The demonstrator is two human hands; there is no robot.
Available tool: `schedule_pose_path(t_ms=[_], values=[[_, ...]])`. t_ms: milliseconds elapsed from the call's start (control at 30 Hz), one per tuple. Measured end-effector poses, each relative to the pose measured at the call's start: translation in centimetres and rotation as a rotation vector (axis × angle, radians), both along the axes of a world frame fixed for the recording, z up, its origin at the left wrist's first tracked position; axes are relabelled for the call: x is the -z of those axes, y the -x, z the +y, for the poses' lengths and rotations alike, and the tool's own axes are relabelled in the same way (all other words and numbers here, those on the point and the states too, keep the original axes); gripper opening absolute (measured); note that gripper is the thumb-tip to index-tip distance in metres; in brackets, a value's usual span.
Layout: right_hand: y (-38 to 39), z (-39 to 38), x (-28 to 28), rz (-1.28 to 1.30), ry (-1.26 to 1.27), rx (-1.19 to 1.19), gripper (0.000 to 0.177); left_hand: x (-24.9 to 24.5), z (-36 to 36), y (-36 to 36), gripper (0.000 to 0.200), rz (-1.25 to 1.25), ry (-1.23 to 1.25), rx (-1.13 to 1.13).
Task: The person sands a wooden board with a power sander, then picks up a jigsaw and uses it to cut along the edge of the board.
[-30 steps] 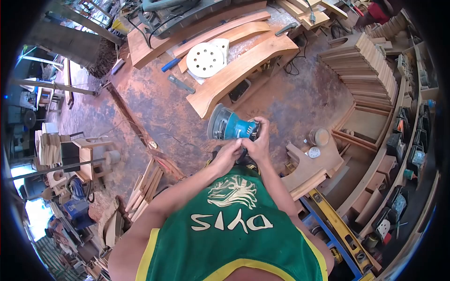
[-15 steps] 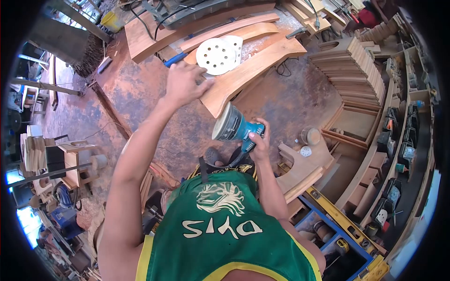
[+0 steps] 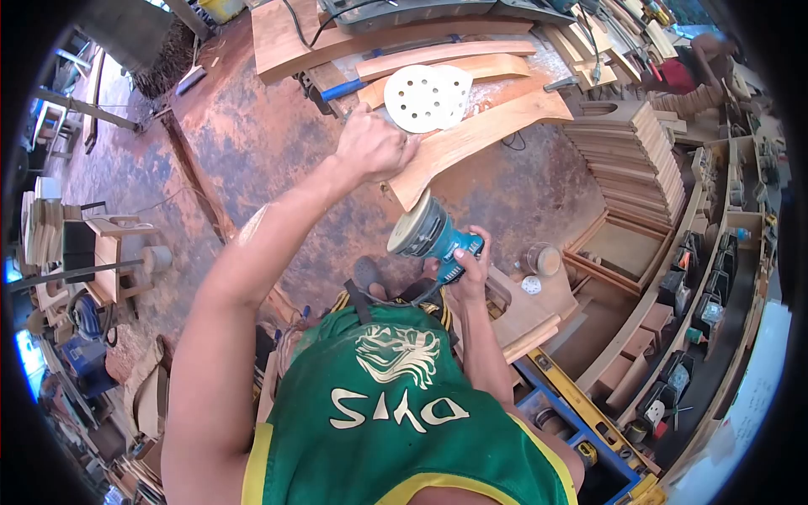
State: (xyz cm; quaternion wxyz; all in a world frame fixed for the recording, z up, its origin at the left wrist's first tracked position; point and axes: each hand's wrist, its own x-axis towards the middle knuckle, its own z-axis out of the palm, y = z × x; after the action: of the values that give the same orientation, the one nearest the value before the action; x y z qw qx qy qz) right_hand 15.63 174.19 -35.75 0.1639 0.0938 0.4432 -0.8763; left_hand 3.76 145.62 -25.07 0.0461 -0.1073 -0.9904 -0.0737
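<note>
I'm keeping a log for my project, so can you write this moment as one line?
left hand: curled at edge of curved plank, beside sanding discs | right hand: grips blue sander

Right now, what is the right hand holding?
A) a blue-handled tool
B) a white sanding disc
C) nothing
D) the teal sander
D: the right hand is closed around the teal sander, while the left hand is up at the curved plank near the white sanding discs.
</note>
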Motion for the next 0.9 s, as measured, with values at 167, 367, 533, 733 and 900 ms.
schedule_pose_path(t_ms=[167, 367, 533, 733, 900], values=[[-0.2, -0.2, -0.5, 0.047, -0.059, 0.016, 0.066, 0.8, -0.4, 0.1, 0.058, 0.047, 0.000, 0.013], [-0.1, -0.3, -1.7, 0.056, -0.060, 0.005, 0.065, 1.4, -0.4, 0.0, 0.054, 0.102, -0.035, 0.008], [-0.5, -0.9, -2.6, 0.059, -0.061, 0.034, 0.067, 0.9, -0.4, 0.0, 0.054, 0.047, -0.033, 0.001], [-0.3, -0.8, -2.2, 0.064, -0.037, 0.033, 0.066, 1.3, -0.3, 0.0, 0.051, 0.102, -0.050, -0.001], [-0.4, -0.8, -1.8, 0.046, -0.025, 0.026, 0.064, 1.2, -0.4, 0.0, 0.055, 0.086, -0.039, -0.004]])
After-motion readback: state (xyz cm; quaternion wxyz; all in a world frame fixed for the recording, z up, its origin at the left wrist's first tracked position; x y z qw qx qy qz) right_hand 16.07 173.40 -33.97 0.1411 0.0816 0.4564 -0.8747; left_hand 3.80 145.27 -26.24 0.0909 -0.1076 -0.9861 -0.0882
